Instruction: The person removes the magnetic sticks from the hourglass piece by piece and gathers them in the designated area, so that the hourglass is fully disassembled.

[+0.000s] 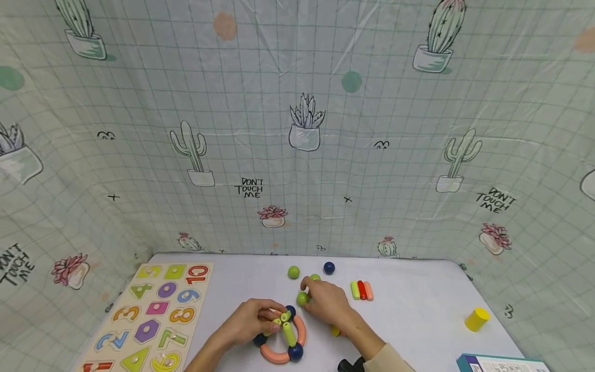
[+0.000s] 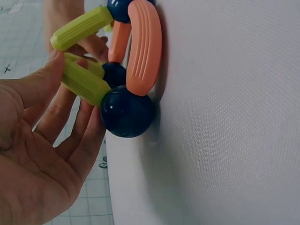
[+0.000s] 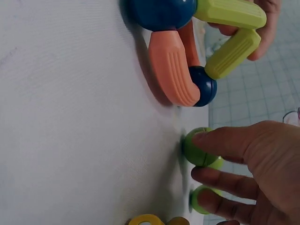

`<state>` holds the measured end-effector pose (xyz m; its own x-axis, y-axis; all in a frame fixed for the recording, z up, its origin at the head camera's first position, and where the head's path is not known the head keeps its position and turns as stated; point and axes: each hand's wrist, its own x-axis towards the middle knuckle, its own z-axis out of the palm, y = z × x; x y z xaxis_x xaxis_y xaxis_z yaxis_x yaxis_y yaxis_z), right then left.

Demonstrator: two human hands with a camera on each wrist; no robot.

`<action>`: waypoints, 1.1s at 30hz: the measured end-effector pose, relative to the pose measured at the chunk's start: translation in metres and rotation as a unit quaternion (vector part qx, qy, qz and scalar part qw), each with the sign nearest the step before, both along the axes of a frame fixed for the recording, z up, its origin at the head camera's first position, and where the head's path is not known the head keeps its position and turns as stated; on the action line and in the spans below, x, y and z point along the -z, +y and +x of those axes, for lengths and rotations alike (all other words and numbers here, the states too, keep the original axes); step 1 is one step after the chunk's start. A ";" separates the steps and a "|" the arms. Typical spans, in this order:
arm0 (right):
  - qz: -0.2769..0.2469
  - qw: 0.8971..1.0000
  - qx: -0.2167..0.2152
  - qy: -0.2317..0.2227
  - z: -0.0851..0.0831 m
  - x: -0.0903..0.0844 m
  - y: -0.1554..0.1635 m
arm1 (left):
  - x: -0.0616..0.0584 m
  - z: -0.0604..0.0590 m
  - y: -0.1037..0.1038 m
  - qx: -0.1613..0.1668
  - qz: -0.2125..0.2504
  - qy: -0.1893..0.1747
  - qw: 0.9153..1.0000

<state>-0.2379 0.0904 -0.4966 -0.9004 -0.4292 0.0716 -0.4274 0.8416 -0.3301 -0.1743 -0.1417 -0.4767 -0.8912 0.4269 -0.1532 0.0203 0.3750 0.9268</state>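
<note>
A person's left hand (image 1: 251, 321) pinches ribbed yellow-green rods (image 1: 289, 335) that lean together above a ring of curved salmon-pink rods (image 1: 275, 356) and glossy dark blue balls (image 1: 295, 352) on a white tabletop (image 1: 413, 325). Just beside the ring, the right hand (image 1: 329, 302) grips a glossy green ball (image 1: 302, 299) between thumb and fingers. Another green ball (image 1: 294, 272) and a separate dark blue ball (image 1: 329, 267) sit beyond the hands. Three short sticks, yellow-green, red and salmon (image 1: 362, 290), lie side by side to the right, with a yellow cylinder (image 1: 476, 319) farther out. A pale number-and-shape puzzle board (image 1: 189, 324) lies at left; a patterned cactus-print cloth (image 1: 325, 170) hangs behind.
</note>
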 end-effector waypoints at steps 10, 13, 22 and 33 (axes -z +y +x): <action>-0.001 0.999 0.035 0.024 -0.003 0.001 -0.003 | -0.001 0.001 0.000 -0.001 0.010 -0.001 1.000; 0.000 0.999 0.033 0.035 -0.005 0.002 -0.003 | -0.001 0.001 0.001 -0.003 0.011 -0.002 1.000; -0.005 0.998 0.042 0.043 -0.013 0.003 -0.004 | 0.000 0.000 0.001 -0.003 0.004 -0.002 1.000; -0.027 0.998 0.058 0.006 -0.011 0.001 0.001 | -0.001 0.001 0.001 -0.004 0.005 0.002 1.000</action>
